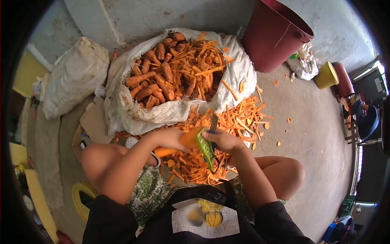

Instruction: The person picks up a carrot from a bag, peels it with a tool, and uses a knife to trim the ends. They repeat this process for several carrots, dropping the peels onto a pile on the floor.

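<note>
My left hand [172, 139] is closed around a thick, peeled-looking carrot [188, 138], in front of my body. The carrot's right end meets a green slotted peeler [207, 150], which my right hand [222, 140] grips. A dark flat blade [214, 122] sticks up beside my right fingers; its handle is mostly hidden by the hand. Just under my left hand lies another smooth carrot [164, 152]. Strips of carrot peel [191, 168] are heaped on the floor between my legs.
A white sack [142, 120] of carrots and peel stands ahead. Left of it are a full sack [77, 77] and a cardboard box [97, 120]. A dark red bucket [272, 36] stands behind right. A yellow bucket [326, 76] and a seated person [367, 120] are farther right.
</note>
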Available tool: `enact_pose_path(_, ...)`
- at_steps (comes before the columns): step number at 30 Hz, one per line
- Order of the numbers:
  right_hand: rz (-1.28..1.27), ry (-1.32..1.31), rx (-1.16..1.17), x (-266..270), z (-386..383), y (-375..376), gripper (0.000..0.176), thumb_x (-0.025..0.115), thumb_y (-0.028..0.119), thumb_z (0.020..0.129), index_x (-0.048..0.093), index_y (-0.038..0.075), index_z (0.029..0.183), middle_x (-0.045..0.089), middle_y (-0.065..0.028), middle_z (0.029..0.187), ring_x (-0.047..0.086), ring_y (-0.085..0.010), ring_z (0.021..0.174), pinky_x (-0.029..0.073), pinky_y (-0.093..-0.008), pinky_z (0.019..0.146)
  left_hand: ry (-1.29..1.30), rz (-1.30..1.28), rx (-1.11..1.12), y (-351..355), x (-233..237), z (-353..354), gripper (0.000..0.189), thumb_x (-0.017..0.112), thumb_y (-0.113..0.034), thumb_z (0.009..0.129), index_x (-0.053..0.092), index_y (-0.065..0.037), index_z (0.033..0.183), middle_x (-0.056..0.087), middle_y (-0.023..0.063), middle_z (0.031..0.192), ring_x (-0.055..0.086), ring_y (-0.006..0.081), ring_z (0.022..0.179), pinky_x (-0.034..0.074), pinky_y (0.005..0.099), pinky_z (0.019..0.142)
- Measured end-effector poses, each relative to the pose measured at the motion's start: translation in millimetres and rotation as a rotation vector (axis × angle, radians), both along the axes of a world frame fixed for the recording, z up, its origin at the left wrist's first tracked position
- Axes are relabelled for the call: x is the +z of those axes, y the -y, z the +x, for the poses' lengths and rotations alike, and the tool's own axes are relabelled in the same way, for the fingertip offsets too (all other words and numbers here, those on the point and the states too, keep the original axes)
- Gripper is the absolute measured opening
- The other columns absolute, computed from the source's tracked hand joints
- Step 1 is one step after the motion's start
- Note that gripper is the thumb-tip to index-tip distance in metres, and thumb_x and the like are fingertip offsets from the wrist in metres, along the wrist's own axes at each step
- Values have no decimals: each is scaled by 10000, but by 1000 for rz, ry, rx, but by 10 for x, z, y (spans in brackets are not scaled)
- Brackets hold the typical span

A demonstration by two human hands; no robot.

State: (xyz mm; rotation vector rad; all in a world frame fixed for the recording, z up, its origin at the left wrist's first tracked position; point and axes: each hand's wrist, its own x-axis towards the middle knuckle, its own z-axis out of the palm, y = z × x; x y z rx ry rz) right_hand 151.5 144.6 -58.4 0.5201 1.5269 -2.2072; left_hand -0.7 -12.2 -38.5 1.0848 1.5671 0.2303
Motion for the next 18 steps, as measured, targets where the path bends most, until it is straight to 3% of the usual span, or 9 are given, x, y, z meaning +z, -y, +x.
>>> enact_pose_path(2,43,-3,137,-269,36,-32,363,508,333,872,482,43,1090,530,-25,884,508,-112,807,423,-283,722,127,-64,47,43,-276,31,546,595,-377,780,437,3,1140,616,149,886,632,204,726,519,323,660)
enact_pose_path(4,-233,63,-67,-344,120,5,330,522,351,856,501,69,1026,536,-57,928,533,-158,862,465,-350,719,492,-246,188,47,-140,37,616,360,-499,878,342,27,1196,594,181,899,635,225,707,537,331,654)
enact_pose_path(5,-228,60,-64,-366,149,-8,330,522,351,856,501,69,1026,536,-57,928,533,-158,862,465,-350,719,490,-240,189,50,-102,8,616,360,-499,878,342,27,1196,594,181,899,635,225,707,537,331,654)
enact_pose_path(8,-414,-82,-370,-346,201,-47,314,586,354,796,487,86,926,519,-105,982,557,-272,876,493,-491,724,899,31,506,125,-185,-161,668,291,-574,858,381,19,1155,591,163,866,631,224,754,540,346,634)
enact_pose_path(11,-599,-195,-463,-703,208,-256,408,629,341,751,502,74,1032,506,-162,1102,541,-339,979,509,-498,732,612,295,768,89,21,-235,626,295,-552,872,419,13,1110,592,147,847,627,224,731,532,353,601)
enact_pose_path(12,-647,-310,-460,-757,180,-277,481,628,371,752,495,58,1091,490,-192,1144,530,-371,996,519,-479,730,561,330,913,75,102,-216,530,304,-495,897,496,-6,974,591,117,787,614,200,670,513,320,537)
enact_pose_path(13,-642,-309,-460,-834,174,-250,481,628,371,752,495,58,1091,490,-192,1144,530,-371,996,519,-479,730,565,332,913,86,96,-230,530,304,-495,897,496,-6,974,591,117,787,614,200,670,513,320,537)
enact_pose_path(15,-639,-229,-820,-1001,160,-142,200,591,289,789,515,135,893,506,-186,1078,566,-416,876,545,-447,568,518,295,874,111,99,-302,452,316,-422,913,526,-26,852,585,91,724,593,176,612,490,294,494)
enact_pose_path(18,-767,-245,-865,-1413,219,-152,200,588,292,793,530,144,914,495,-189,1096,550,-438,893,550,-437,589,483,264,825,68,207,-273,382,365,-348,913,528,-47,744,570,49,641,570,132,549,475,263,458)
